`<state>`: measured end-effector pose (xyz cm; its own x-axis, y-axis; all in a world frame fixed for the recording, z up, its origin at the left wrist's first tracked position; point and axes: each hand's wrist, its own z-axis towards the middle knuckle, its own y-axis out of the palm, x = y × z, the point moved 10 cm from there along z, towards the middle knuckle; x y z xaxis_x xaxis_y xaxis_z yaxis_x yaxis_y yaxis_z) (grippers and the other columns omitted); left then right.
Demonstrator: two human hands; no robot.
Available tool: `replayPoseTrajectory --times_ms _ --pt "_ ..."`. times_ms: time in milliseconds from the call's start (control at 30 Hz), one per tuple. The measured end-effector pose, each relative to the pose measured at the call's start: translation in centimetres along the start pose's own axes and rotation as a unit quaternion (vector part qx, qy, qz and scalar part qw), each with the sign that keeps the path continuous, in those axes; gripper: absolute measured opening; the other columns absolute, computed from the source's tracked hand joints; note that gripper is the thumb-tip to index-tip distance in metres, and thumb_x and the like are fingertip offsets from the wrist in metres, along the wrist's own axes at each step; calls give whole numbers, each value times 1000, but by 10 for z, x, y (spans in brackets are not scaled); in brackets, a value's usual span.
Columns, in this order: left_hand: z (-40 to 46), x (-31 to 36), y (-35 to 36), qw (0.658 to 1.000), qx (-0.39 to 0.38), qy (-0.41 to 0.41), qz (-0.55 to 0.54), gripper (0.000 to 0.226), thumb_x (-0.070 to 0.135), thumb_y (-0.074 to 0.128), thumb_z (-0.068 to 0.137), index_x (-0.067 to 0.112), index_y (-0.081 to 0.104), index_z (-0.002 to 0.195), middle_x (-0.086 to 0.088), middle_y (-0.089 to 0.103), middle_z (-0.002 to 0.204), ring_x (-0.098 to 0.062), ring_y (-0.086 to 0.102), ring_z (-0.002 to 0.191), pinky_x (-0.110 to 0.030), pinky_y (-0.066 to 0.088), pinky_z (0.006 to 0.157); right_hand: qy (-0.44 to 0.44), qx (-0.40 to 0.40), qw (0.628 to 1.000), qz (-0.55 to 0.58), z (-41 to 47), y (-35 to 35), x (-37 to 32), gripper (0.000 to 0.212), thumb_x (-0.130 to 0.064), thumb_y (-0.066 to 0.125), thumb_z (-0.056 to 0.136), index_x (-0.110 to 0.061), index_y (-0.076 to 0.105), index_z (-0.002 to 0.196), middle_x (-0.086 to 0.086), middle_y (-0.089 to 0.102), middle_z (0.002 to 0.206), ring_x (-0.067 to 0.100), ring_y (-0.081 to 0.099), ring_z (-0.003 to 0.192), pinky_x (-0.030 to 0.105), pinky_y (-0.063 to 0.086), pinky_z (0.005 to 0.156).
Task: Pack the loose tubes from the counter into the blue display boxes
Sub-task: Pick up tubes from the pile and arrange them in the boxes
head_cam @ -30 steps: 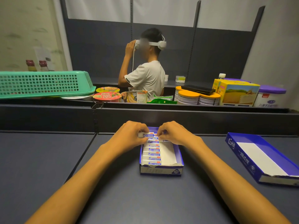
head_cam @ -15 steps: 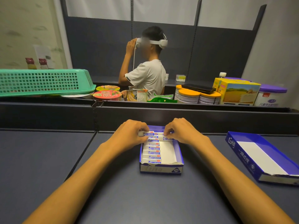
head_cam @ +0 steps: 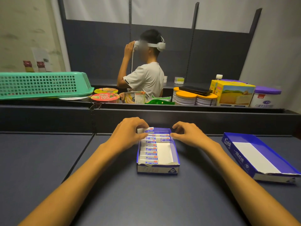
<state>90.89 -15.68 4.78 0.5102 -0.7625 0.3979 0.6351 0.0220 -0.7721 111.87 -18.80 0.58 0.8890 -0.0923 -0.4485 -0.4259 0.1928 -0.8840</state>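
Observation:
A blue display box sits on the dark counter in front of me, its left column filled with several white-and-blue tubes; two more lie across its far end. My left hand grips one tube raised over the box's far-left corner. At the far-right corner my right hand hovers with curled fingers, and what its fingertips touch is hidden. The right half of the box shows bare white bottom.
A second blue display box, holding nothing, lies at the right. A raised dark ledge runs behind the box. Beyond it are a green basket, noodle bowls, tins and cartons, and a person wearing a headset.
My right hand has slid right, off the tubes to the box's far-right corner. My left hand has lifted one tube slightly above the far-left corner.

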Motion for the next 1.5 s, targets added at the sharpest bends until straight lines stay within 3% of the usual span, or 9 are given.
replayPoseTrajectory --times_ms 133,300,467,667,867,1300,1500 --pt "14 19 9 1000 1 -10 -22 27 29 77 79 23 70 105 5 65 98 -9 59 89 -29 53 79 -13 -25 1000 8 -6 6 -7 50 -48 67 85 -26 50 127 -2 63 120 13 60 104 35 54 89" --pt "27 34 43 997 -57 -26 -52 23 24 80 77 22 69 97 6 70 94 -8 65 82 -35 58 79 -34 -12 999 -2 -11 3 -14 53 -48 69 82 -28 50 127 -2 62 119 13 60 100 36 54 87" --pt "31 39 67 995 -91 -26 -24 25 24 80 76 17 68 97 -1 71 97 -11 65 80 -24 54 72 -38 -4 999 8 -11 1 -12 52 -48 71 80 -29 51 124 -4 62 117 12 61 98 36 55 87" --pt "31 41 77 993 -112 -16 12 24 25 80 76 17 68 95 -1 70 97 -11 61 77 -28 54 74 -39 -15 999 24 -9 4 -12 53 -42 75 79 -28 51 125 -3 63 118 12 61 99 37 56 88" --pt "32 39 87 986 -148 -6 82 23 23 76 82 16 72 103 -4 70 104 -17 65 91 -28 54 84 -36 -13 999 31 -9 5 -10 51 -38 75 80 -27 51 123 -3 64 117 13 62 98 33 56 84" --pt "29 44 85 980 -136 17 147 25 25 68 88 17 71 112 -5 70 110 -20 64 97 -29 53 84 -35 -23 999 28 -9 7 -10 52 -39 74 81 -27 49 125 -2 63 118 13 62 97 30 56 83" --pt "33 52 87 974 -145 25 175 20 19 61 91 9 67 107 -12 67 105 -24 64 91 -26 42 74 -34 -22 999 26 -9 7 -11 51 -38 74 81 -28 50 125 -2 63 117 13 62 96 32 56 84"
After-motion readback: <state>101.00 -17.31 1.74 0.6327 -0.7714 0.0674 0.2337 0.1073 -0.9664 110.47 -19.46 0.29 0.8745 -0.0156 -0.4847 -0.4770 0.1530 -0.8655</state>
